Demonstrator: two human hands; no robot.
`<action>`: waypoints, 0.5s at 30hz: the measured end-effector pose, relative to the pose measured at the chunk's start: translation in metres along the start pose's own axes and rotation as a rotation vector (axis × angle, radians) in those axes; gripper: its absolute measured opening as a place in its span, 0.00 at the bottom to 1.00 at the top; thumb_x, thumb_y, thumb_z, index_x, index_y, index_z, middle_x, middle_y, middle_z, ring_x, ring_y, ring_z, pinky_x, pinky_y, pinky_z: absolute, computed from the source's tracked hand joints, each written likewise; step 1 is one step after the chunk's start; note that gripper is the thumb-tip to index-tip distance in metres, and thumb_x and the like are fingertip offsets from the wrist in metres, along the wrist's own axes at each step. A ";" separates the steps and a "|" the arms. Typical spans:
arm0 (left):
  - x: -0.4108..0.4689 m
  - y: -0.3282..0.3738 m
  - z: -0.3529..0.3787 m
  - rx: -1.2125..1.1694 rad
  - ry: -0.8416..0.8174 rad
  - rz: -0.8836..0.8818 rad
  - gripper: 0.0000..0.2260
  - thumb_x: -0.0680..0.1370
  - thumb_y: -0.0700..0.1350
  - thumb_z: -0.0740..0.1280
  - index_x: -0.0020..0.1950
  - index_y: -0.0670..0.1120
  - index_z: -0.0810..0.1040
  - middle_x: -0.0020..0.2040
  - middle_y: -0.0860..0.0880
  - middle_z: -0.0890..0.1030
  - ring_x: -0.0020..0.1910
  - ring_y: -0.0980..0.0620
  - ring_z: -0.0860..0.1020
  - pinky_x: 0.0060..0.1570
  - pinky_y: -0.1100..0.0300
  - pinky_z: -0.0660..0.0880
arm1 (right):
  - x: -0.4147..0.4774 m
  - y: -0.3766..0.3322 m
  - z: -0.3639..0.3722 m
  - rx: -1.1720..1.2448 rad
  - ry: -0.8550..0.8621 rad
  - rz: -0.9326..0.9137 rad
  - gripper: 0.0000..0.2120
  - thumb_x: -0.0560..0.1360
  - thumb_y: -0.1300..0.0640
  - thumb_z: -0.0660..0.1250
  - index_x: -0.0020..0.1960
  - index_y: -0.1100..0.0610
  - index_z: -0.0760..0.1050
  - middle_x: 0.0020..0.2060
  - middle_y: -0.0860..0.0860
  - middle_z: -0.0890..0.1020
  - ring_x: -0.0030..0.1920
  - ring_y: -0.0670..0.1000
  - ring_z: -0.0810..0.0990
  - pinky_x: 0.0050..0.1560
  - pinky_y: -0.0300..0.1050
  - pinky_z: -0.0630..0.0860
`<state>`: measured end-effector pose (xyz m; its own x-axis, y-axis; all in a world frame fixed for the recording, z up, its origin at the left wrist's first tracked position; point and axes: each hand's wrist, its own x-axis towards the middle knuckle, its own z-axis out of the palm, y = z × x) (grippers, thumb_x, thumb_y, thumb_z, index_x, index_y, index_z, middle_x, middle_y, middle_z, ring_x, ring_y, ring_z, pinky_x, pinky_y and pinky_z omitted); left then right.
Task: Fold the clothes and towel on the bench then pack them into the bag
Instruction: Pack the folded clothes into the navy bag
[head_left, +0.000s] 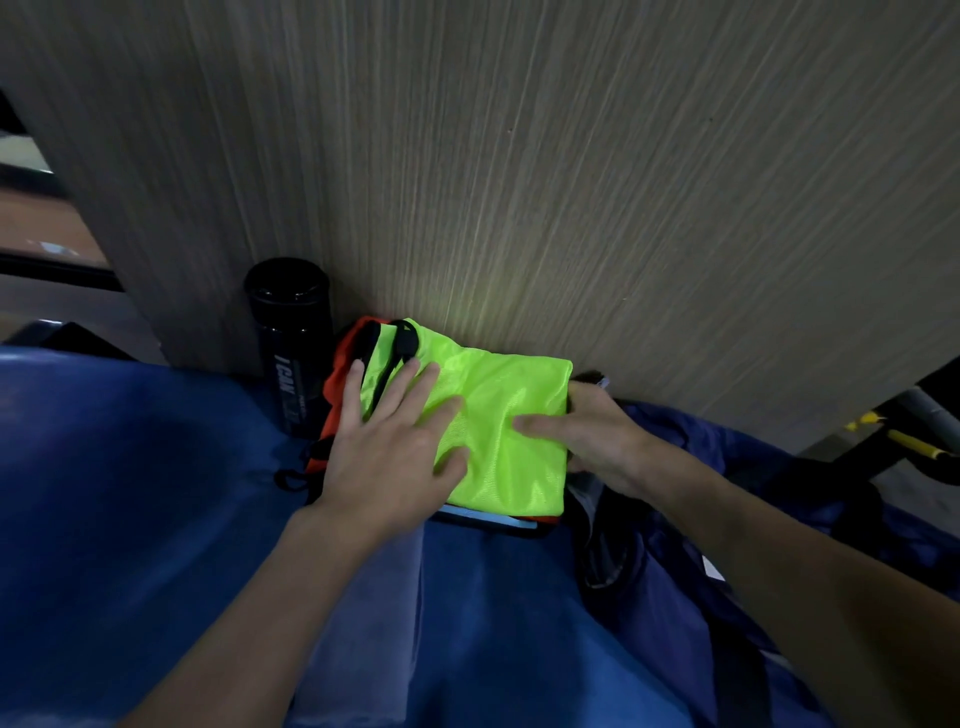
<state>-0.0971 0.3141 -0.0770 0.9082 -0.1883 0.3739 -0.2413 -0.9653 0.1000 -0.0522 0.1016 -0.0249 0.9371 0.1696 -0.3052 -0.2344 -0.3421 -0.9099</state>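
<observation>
The blue table (130, 493) carries a navy bag (675, 597) at 4 o'clock of a folded neon-yellow mesh vest (509, 415). This lies on an orange vest (335, 387), with a black bottle (293, 343) at its 9 o'clock. The left hand (384, 452) presses it with flat, spread fingers (415, 384). The right hand (608, 441) pinches its 3 o'clock edge.

Left hand (384, 441) pressing neon vest (511, 389), right hand (595, 436) gripping

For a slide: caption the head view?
Left hand presses flat on a folded yellow bib; right hand pinches its edge.

Folded neon-yellow mesh vest (511, 415) stacked flat on orange garment (335, 384), on blue bench (156, 493), dark blue bag (670, 551) just right.
</observation>
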 end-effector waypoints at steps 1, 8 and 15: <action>0.000 0.000 0.000 -0.003 0.002 0.001 0.29 0.77 0.63 0.50 0.72 0.54 0.73 0.79 0.47 0.64 0.80 0.50 0.55 0.74 0.33 0.44 | -0.002 -0.002 0.000 -0.013 -0.012 0.015 0.16 0.73 0.61 0.75 0.58 0.54 0.78 0.51 0.50 0.85 0.52 0.51 0.85 0.52 0.55 0.82; 0.000 0.000 -0.003 -0.049 0.013 -0.005 0.29 0.76 0.63 0.51 0.72 0.53 0.73 0.78 0.48 0.64 0.80 0.51 0.55 0.74 0.33 0.44 | -0.012 -0.026 0.001 -0.091 0.052 -0.058 0.18 0.73 0.63 0.74 0.61 0.56 0.75 0.52 0.52 0.84 0.50 0.49 0.84 0.41 0.44 0.81; 0.000 0.001 -0.012 -0.265 0.137 -0.060 0.27 0.77 0.59 0.52 0.73 0.51 0.71 0.77 0.50 0.67 0.78 0.54 0.58 0.76 0.38 0.44 | -0.009 -0.056 0.028 -0.150 0.143 -0.161 0.14 0.72 0.66 0.72 0.56 0.60 0.75 0.47 0.55 0.84 0.44 0.52 0.84 0.42 0.45 0.81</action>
<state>-0.1013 0.3156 -0.0654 0.8730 -0.0890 0.4795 -0.2860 -0.8898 0.3556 -0.0547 0.1450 0.0212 0.9888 0.1038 -0.1071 -0.0483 -0.4564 -0.8885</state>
